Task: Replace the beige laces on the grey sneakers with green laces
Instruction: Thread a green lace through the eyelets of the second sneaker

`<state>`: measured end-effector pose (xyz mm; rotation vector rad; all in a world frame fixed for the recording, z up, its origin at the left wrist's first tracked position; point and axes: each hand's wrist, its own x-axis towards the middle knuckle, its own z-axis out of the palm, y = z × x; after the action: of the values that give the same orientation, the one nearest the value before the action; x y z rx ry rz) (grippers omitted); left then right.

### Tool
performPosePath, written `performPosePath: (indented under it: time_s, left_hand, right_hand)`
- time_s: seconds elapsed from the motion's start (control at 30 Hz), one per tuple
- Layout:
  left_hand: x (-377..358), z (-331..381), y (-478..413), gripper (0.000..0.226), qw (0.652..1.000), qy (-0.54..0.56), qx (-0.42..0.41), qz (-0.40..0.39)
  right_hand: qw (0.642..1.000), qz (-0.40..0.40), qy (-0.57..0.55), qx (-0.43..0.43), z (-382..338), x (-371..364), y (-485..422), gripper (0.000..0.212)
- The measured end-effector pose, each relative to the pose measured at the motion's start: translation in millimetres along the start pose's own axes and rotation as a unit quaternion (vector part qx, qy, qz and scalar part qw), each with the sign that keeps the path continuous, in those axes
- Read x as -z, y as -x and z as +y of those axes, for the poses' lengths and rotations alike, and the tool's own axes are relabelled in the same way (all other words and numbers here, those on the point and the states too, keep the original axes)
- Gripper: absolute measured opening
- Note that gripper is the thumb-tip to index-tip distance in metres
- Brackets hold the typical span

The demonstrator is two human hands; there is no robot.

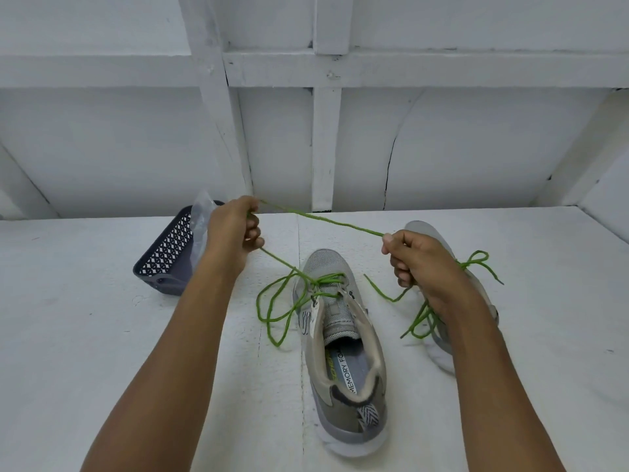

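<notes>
Now both hands hover above the near sneaker (343, 338), left hand (233, 233) and right hand (417, 264) each pinching the green lace (326, 220), drawn taut between them. Best move, I'd say: even out the two ends before the next eyelet, with light tension so the threaded rows don't pucker. From the left hand the lace drops to the sneaker's lower eyelets; slack loops lie on the table (102, 301) just left of it. The second sneaker (422, 229) sits right of it, behind the right hand.

Bright, even, soft light w/ faint shadows; sharp focus, wide-angle edge warp.
</notes>
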<state>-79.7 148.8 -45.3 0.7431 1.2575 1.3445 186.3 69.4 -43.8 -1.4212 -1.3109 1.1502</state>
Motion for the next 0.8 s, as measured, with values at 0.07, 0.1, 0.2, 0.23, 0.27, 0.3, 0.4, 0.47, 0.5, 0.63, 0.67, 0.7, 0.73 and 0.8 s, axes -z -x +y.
performPosePath:
  time_s: [0.07, 0.1, 0.2, 0.23, 0.27, 0.3, 0.4, 0.47, 0.5, 0.63, 0.67, 0.7, 0.73, 0.8]
  left_hand:
    - [1.7, -9.5, -5.8, 0.01, 0.982, -0.184, -0.029, 0.028]
    - [1.8, -14.6, -5.5, 0.024, 0.953, -0.294, -0.065, 0.025]
    - [-8.5, -17.0, 15.9, 0.057, 0.86, -0.454, -0.205, -0.111]
    - [-15.5, -14.5, 26.9, 0.055, 0.839, -0.456, -0.221, -0.2]
    - [-22.3, -13.7, 35.1, 0.048, 0.814, -0.458, -0.217, -0.284]
    - [-27.3, -14.7, 39.2, 0.038, 0.791, -0.464, -0.203, -0.343]
    - [-29.6, -17.0, 43.5, 0.015, 0.8, -0.427, -0.189, -0.375]
    - [-24.0, -14.6, 38.2, 0.017, 0.846, -0.371, -0.191, -0.331]
    - [-20.3, -13.0, 35.0, 0.017, 0.86, -0.356, -0.197, -0.306]
    - [-7.8, -11.1, 11.7, 0.023, 0.86, -0.438, -0.201, -0.168]
    - [-5.5, -12.8, 5.7, 0.023, 0.853, -0.465, -0.194, -0.138]
    - [-3.5, -14.2, 0.9, 0.024, 0.84, -0.495, -0.191, -0.109]
    - [-1.3, -15.6, -2.6, 0.024, 0.819, -0.535, -0.191, -0.084]
    - [1.6, -17.0, -2.5, 0.019, 0.757, -0.616, -0.207, -0.067]
  right_hand:
    - [1.0, -0.009, 0.023, 0.007, -0.4, -3.1, -0.8, 0.029]
    - [0.999, -0.02, 0.038, 0.011, -0.4, -5.6, -1.5, 0.03]
    - [0.993, -0.067, 0.087, 0.033, -1.6, -17.3, -1.9, 0.03]
    - [0.99, -0.085, 0.102, 0.039, -2.5, -21.7, -1.9, 0.029]
    - [0.988, -0.102, 0.112, 0.043, -3.1, -25.4, -1.9, 0.029]
    - [0.985, -0.114, 0.122, 0.045, -3.4, -28.3, -2.0, 0.03]
    - [0.984, -0.126, 0.123, 0.039, -3.9, -30.9, -2.8, 0.037]
    - [0.988, -0.113, 0.105, 0.027, -1.4, -25.4, -2.3, 0.038]
    - [0.989, -0.104, 0.1, 0.025, 0.0, -20.8, -1.6, 0.037]
    - [0.987, -0.093, 0.126, 0.024, 6.1, -7.9, -0.7, 0.03]
    - [0.988, -0.087, 0.127, 0.021, 8.5, -7.3, -1.9, 0.028]
    - [0.988, -0.08, 0.127, 0.019, 9.5, -7.3, -2.8, 0.027]
    - [0.989, -0.072, 0.13, 0.019, 10.5, -7.5, -3.7, 0.027]
    - [0.986, -0.068, 0.149, 0.028, 11.1, -8.5, -5.2, 0.027]
